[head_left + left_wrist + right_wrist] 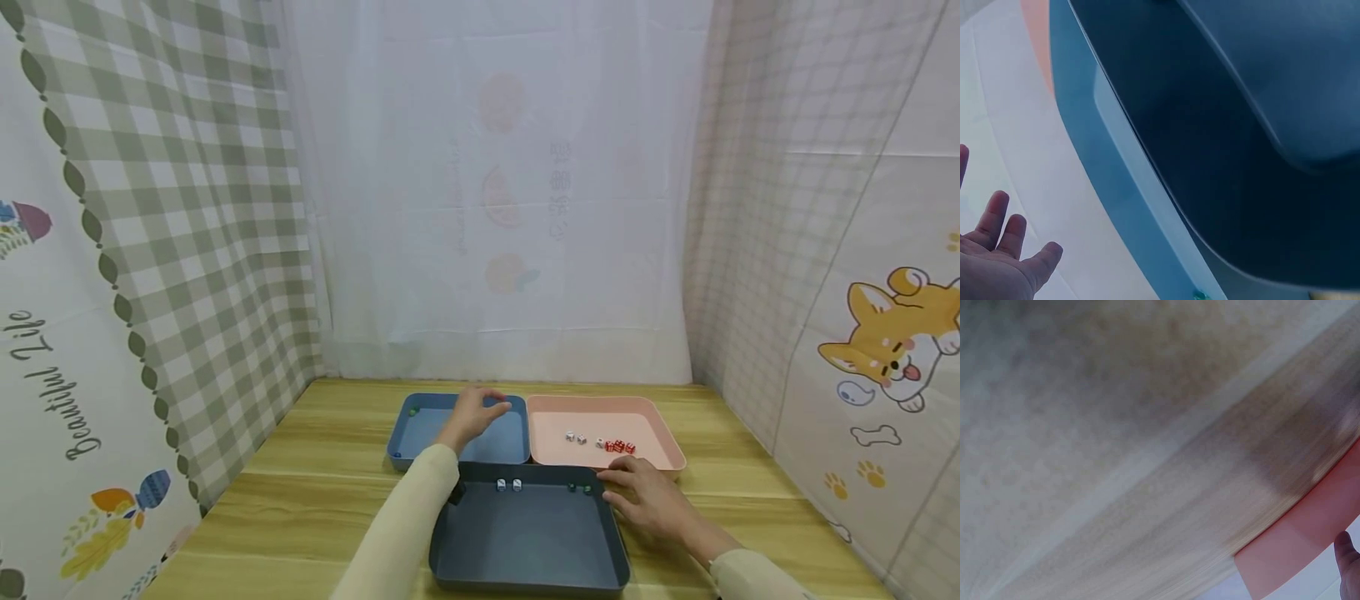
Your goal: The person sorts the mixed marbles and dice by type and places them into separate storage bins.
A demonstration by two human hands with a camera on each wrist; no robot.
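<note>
My left hand [472, 415] hovers over the blue tray [435, 402], its fingers spread and nothing between them; the left wrist view shows the same hand [1007, 256] with fingers apart. Inside that tray lie a green die [413, 411] and a blue die [397, 455]. At the right rim of the dark grey tray [528, 542], my right hand [648, 500] has its fingers loosely extended near the corner. Close to its fingertips sit two dark green dice [580, 488]. Two whitish dice [508, 484] lie farther left in the grey tray.
Behind the right hand stands a pink tray [600, 408] with several red dice [619, 447] and a few white dice [576, 437]. All three trays adjoin on a wooden table [300, 500]. Cloth curtains [495, 250] enclose the back and sides.
</note>
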